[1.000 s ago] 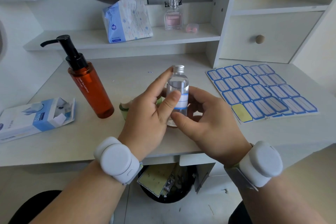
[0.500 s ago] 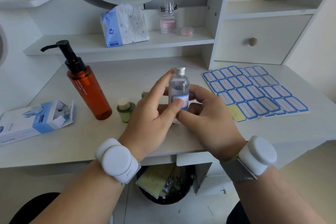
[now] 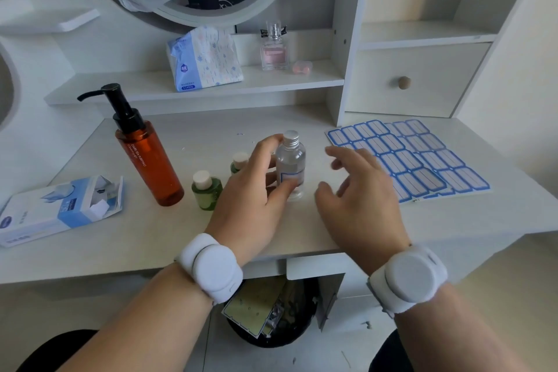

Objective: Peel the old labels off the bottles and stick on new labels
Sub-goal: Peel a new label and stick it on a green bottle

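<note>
Clear bottle with silver cap stands upright mid-surface, blue-bordered label on its front. Left hand grasps it: thumb low on the front, fingers round the far side. Right hand is released, fingers spread and blurred, just right of the bottle, not touching. Label sheet lies flat to the right. Two small green bottles and an orange pump bottle stand left. Tissue box far left.
</note>
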### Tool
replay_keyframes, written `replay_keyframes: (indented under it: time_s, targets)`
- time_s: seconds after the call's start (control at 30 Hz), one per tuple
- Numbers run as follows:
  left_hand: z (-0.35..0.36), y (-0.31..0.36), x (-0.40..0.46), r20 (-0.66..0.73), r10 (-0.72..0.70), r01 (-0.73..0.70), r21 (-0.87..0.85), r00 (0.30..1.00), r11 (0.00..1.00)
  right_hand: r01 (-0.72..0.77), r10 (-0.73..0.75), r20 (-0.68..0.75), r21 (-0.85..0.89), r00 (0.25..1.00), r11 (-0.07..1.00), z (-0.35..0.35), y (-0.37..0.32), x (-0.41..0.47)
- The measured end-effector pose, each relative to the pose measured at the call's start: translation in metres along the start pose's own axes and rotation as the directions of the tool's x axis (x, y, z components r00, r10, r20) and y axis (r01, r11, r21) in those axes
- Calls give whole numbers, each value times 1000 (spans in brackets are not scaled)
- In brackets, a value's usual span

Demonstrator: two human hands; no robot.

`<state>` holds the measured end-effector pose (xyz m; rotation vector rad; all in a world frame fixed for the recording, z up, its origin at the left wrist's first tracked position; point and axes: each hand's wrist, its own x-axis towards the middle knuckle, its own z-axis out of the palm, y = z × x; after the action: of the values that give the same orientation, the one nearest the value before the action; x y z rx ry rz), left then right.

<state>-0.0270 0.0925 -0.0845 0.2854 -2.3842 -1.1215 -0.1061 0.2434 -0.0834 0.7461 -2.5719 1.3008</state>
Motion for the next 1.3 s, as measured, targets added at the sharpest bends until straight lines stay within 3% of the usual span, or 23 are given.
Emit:
replay_keyframes:
  time_s: [0.13, 0.23, 0.3, 0.37, 0.4, 0.5, 0.6, 0.7, 0.8, 0.93, 1.03, 1.3]
  targets:
    - [7, -4, 0, -7, 65, -63, 188, 998, 980, -6, -47, -164, -306, 985, 952, -26, 24, 4]
    - [13, 2, -6, -62, 210, -174, 365, 976, 915, -90, 72, -60, -400, 996, 912, -42, 29, 6]
    - [15, 6, -13, -168, 410, -287, 485, 897, 826, -109, 124, 4, -452, 992, 885, -51, 31, 4]
    - [19, 13, -21, -186, 541, -400, 491, 820, 774, -126, 167, 42, -478, 985, 869, -57, 35, 2]
    - [24, 16, -25, -137, 556, -448, 451, 820, 772, -134, 186, 61, -484, 981, 865, -59, 37, 1]
    - [49, 32, -27, 77, 403, -406, 308, 912, 861, -115, 189, 94, -511, 977, 852, -60, 43, -1]
    - [64, 61, -5, 141, 47, -71, 169, 989, 983, -95, 148, 62, -517, 987, 850, -58, 45, -3]
    - [73, 75, 28, 227, -298, 299, 33, 927, 954, -91, 115, 17, -506, 993, 858, -55, 48, -5]
    - [85, 74, 45, 254, -418, 467, -178, 872, 866, -112, 113, -27, -482, 993, 869, -55, 48, -8]
    - [90, 72, 50, 200, -504, 542, -320, 840, 777, -140, 123, -69, -433, 990, 890, -56, 49, -11]
    - [91, 76, 49, 132, -503, 516, -342, 854, 786, -142, 112, -95, -404, 989, 904, -57, 50, -13]
    - [95, 65, 40, 192, -213, 271, -368, 958, 889, -119, 116, -26, -295, 993, 948, -68, 48, -7]
